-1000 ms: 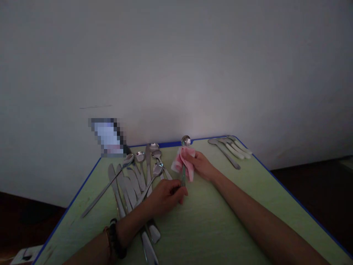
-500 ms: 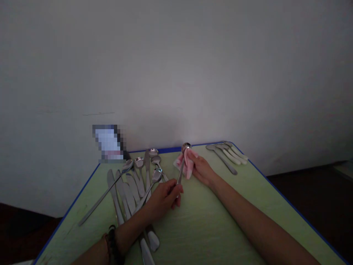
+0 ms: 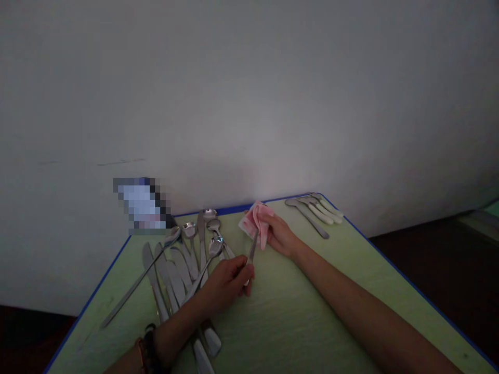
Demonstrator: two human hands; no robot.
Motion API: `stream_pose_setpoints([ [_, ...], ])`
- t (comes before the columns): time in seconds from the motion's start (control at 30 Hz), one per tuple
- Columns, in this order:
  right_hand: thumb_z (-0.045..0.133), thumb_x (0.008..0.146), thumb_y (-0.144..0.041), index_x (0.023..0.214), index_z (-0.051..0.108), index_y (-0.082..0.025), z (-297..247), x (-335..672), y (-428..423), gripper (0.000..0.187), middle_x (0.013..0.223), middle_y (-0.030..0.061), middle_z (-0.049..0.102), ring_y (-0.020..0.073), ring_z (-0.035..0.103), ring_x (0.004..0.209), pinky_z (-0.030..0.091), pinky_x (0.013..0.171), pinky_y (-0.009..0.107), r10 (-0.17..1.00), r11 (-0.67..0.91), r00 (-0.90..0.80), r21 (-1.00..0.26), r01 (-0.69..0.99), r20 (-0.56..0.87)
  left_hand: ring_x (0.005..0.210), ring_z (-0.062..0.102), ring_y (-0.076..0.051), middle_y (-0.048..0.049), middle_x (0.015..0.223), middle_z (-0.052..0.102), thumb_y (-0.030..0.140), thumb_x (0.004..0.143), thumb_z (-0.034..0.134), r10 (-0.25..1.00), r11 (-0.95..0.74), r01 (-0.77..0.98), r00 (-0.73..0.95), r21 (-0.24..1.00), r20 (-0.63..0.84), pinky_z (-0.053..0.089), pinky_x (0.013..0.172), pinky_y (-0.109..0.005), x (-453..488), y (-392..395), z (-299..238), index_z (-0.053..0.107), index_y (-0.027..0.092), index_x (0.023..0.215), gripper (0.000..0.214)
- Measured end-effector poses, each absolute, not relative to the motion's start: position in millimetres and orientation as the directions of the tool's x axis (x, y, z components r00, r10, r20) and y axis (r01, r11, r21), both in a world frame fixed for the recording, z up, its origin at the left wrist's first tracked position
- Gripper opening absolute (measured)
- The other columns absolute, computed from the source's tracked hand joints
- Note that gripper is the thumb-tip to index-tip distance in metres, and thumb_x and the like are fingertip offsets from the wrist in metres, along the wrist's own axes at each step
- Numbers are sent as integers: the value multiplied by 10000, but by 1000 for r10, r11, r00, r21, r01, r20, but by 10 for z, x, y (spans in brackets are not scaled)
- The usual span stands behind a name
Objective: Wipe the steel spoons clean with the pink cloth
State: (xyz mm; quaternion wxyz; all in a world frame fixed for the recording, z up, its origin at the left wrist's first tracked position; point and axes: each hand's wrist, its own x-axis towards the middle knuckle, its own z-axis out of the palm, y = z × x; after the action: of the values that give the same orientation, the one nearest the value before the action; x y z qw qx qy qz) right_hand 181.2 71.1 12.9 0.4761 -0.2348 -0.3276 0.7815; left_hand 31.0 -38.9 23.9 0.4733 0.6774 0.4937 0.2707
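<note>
My left hand is closed around the handle of a metal spoon, which points up and away from me. The spoon's bowl is hidden behind a pink and white cloth. My right hand grips this cloth and wraps it about the spoon's upper end. Under and beside my left forearm lies a spread of loose cutlery, with several table knives and several spoons, one of them a shiny spoon close to my left wrist.
A long-handled spoon lies at the left of the green table. A blurred-out device with a lit screen leans at the back left. Several utensils, some white-handled, lie at the back right. A pale wall stands behind.
The cloth in my right hand has moved up over the spoon's bowl, which showed above it before. My left hand keeps its grip on the handle. The whole view has shifted slightly.
</note>
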Motion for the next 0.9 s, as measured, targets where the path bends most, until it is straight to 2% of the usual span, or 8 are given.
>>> stream_pose_setpoints([
  [0.1, 754, 633, -189, 940, 677, -175, 135, 1819, 703, 317, 907, 18, 696, 133, 625, 811, 501, 773, 239, 904, -285, -428, -764, -578, -13, 487, 480, -101, 36, 524, 526, 355, 886, 380, 924, -63, 416, 368, 907, -104, 354, 499, -202, 312, -388, 245, 472, 187, 657, 299],
  [0.2, 757, 646, -203, 930, 678, -176, 123, 1813, 713, 296, 919, 15, 691, 116, 618, 800, 495, 773, 227, 918, -253, -396, -765, -593, 4, 490, 477, -99, 36, 521, 525, 350, 882, 392, 926, -55, 410, 363, 910, -108, 353, 501, -203, 319, -387, 239, 489, 179, 673, 287],
  [0.3, 770, 641, -226, 878, 675, -173, 104, 1803, 732, 260, 881, 12, 686, 111, 611, 764, 498, 735, 224, 931, -240, -366, -758, -607, -1, 485, 470, -93, 40, 542, 543, 365, 882, 405, 927, -40, 367, 361, 929, -103, 358, 495, -198, 321, -382, 222, 544, 158, 814, 258],
  [0.4, 787, 616, -218, 846, 659, -172, 106, 1803, 736, 268, 839, 1, 680, 106, 603, 717, 502, 692, 225, 930, -252, -367, -753, -608, -14, 462, 451, -85, 42, 582, 556, 393, 872, 411, 935, 45, 267, 327, 963, -134, 352, 450, -188, 311, -363, 224, 543, 145, 994, 306],
  [0.57, 792, 599, -187, 865, 618, -179, 158, 1816, 675, 318, 822, -3, 677, 114, 610, 693, 513, 642, 233, 902, -267, -432, -773, -576, 11, 385, 426, -88, 52, 554, 519, 472, 880, 352, 966, 166, 94, 186, 982, -181, 290, 344, -183, 282, -319, 251, 506, 148, 1119, 431],
  [0.7, 805, 580, -189, 938, 580, -209, 178, 1817, 638, 423, 825, -10, 683, 124, 620, 656, 513, 587, 246, 898, -280, -440, -774, -568, -1, 358, 385, -76, 82, 503, 465, 489, 863, 392, 967, 165, 114, 175, 980, -183, 274, 341, -174, 287, -324, 257, 483, 150, 1153, 455],
  [0.9, 801, 592, -204, 914, 582, -194, 173, 1805, 633, 389, 795, -8, 679, 122, 621, 660, 524, 627, 260, 885, -276, -466, -802, -529, 3, 388, 385, -69, 88, 509, 461, 475, 851, 414, 964, 116, 173, 218, 978, -153, 290, 381, -175, 307, -345, 270, 475, 123, 1143, 461],
])
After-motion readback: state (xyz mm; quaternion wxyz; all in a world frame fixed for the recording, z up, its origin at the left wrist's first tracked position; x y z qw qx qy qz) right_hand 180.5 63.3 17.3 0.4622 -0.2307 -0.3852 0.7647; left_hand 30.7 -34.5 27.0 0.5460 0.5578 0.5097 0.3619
